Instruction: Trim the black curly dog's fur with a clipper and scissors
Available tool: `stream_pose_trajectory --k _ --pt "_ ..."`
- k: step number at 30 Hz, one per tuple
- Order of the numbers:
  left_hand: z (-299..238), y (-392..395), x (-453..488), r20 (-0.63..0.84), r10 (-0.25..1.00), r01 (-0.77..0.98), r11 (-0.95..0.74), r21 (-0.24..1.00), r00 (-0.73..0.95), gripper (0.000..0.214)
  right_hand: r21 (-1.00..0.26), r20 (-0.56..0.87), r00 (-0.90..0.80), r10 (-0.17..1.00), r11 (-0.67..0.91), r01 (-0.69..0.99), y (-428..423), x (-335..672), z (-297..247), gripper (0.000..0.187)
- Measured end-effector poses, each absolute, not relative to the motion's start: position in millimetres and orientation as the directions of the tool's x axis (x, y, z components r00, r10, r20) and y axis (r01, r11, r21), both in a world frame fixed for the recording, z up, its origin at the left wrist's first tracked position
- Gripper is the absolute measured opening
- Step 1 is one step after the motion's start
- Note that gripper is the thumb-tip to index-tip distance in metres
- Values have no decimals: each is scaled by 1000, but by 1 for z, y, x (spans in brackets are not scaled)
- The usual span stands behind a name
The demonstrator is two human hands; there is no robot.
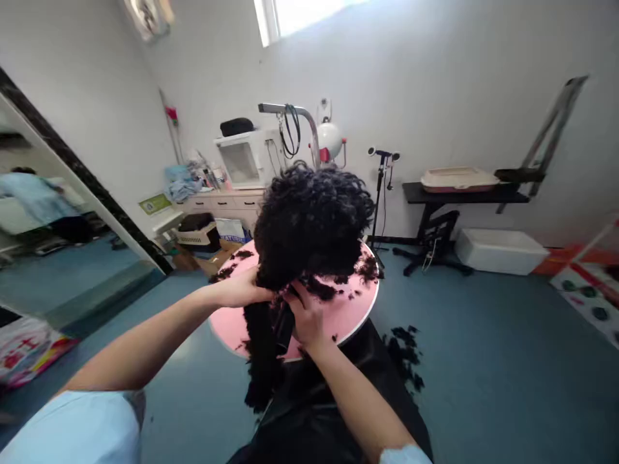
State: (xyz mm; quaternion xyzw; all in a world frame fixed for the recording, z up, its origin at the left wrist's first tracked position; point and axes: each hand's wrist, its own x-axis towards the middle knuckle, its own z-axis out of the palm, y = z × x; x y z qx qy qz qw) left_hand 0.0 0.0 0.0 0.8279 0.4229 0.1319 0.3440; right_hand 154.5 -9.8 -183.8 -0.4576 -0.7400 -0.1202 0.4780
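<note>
A black curly-haired dog (309, 222) stands on a round pink grooming table (348, 312), facing away from me. My left hand (239, 290) grips the dog's fur low on its left side. My right hand (304, 316) is closed round a dark clipper (284, 328) pressed against the dog's rear, near its hanging leg (261, 354). Clumps of cut black fur lie on the table top.
Cut fur (403, 354) lies on the blue floor to the right. A black apron (314, 412) covers my lap. Behind stand a cabinet with a white box (242, 161), a grooming arm (294, 119), a black table with a tray (459, 183) and a mirror (53, 225) at left.
</note>
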Motion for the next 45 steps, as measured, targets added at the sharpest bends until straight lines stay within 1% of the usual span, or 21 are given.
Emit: stream_pose_trajectory --k 3,6,7,8,11,12,14,17,20,23,26,28,31,33,34,36,38,39,41,43,45 --pt "-2 2 -2 -46 813 630 -413 657 581 27 -370 653 -23 757 346 863 19 167 -161 37" --pt "-7 2 -5 -39 823 633 -404 661 566 33 -442 491 100 865 149 884 24 176 -157 41" --pt "-9 2 -6 -36 826 629 -400 666 563 37 -447 470 102 877 136 884 19 178 -159 41" --pt "-11 2 -6 -30 827 622 -398 674 562 39 -435 476 68 877 168 884 11 179 -162 41" --pt "-17 4 -7 -2 822 587 -405 701 570 44 -322 575 -117 810 356 877 -12 182 -166 43" --pt "-18 5 -7 10 823 577 -406 708 567 45 -282 595 -142 791 371 885 -15 184 -163 43" --pt "-20 8 -6 32 833 572 -406 713 553 46 -229 585 -115 803 299 926 -12 188 -154 43" --pt "-20 10 -3 38 851 582 -390 713 524 45 -159 508 -71 859 174 972 6 195 -145 45" --pt "-16 12 1 10 871 605 -349 716 491 34 -126 462 -102 881 179 976 10 196 -147 42" --pt "-11 14 4 -7 875 628 -342 699 484 21 -159 478 -170 862 275 948 -1 191 -145 39" --pt "-10 16 3 3 860 610 -365 703 510 22 -187 530 -223 818 370 910 2 189 -132 40" --pt "-11 16 0 4 854 601 -370 708 520 28 -240 506 -147 850 303 922 16 191 -121 42" --pt "-15 15 -5 15 848 604 -389 696 529 36 -348 372 26 928 114 930 33 197 -118 40" --pt "-20 13 -10 57 850 606 -418 676 523 43 -422 315 40 948 103 901 28 201 -125 36" --pt "-23 14 -12 86 854 609 -433 665 514 46 -467 318 10 948 147 872 20 202 -131 37" --pt "-34 17 -14 148 857 605 -460 650 493 49 -571 391 -95 915 322 755 -1 205 -143 42" --pt "-49 23 -14 222 865 580 -472 663 450 51 -679 502 -146 852 493 544 -20 211 -156 43" --pt "-58 27 -13 259 873 560 -468 684 413 52 -735 540 -124 833 538 413 -26 214 -162 41" --pt "-77 35 -8 302 901 517 -428 741 313 54 -848 514 -24 857 512 140 -30 222 -174 37" --pt "-95 39 -1 310 923 468 -384 796 230 54 -921 359 95 929 369 -128 -24 227 -185 39" --pt "-108 38 6 314 930 424 -367 828 192 56 -905 176 199 964 238 -354 -15 229 -192 40"
